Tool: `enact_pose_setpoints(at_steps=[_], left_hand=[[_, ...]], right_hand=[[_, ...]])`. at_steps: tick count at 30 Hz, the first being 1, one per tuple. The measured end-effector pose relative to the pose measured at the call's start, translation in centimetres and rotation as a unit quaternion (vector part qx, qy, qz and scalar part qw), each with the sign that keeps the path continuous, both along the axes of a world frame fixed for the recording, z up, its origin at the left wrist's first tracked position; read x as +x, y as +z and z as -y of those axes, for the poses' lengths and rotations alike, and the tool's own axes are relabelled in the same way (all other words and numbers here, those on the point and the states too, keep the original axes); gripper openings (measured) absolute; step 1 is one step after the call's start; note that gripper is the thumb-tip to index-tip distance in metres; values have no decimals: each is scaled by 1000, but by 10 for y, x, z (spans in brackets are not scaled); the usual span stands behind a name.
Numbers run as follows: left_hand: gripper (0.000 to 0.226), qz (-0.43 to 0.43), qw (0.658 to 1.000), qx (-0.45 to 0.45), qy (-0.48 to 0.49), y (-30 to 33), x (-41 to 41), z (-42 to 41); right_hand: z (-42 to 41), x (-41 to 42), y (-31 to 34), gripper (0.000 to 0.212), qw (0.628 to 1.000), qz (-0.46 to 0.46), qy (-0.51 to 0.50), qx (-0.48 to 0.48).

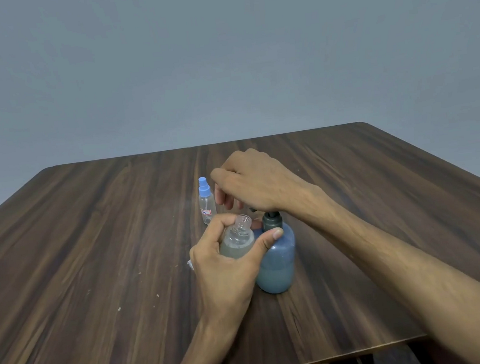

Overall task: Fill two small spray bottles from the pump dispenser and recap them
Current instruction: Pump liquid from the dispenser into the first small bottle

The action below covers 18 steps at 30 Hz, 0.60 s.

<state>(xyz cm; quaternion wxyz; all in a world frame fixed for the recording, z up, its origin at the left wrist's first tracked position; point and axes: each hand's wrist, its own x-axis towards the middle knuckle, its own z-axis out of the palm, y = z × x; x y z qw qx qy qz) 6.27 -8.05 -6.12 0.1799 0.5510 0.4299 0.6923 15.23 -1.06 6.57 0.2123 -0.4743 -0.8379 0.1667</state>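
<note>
Blue pump dispenser (276,262) stands on the wooden bench (93,254). The left hand (226,268) has its fingers (222,223) curled around an uncapped spray bottle (238,237), touching the dispenser. The right hand (250,183) presses the pump, fingers bent. A capped spray bottle (206,201) stands just behind.

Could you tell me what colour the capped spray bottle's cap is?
Light blue; the spray bottle's cap shows in the head view.

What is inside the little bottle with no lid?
The open bottle, gripped by the left hand, holds cloudy, pale liquid with bubbles in its lower part; its neck is empty. The fingers hide its bottom, so the full amount cannot be seen.
</note>
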Motion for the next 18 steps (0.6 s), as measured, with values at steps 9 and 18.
enact_pose_setpoints(at_steps=[9, 18], left_hand=[[36, 7, 1000, -3, -2, -1, 1, -1], [41, 15, 1000, -7, 1, -3, 1, -2]], right_hand=[[0, 2, 2, 45, 1000, -15, 5, 14], [2, 2, 3, 43, 1000, -5, 4, 16]])
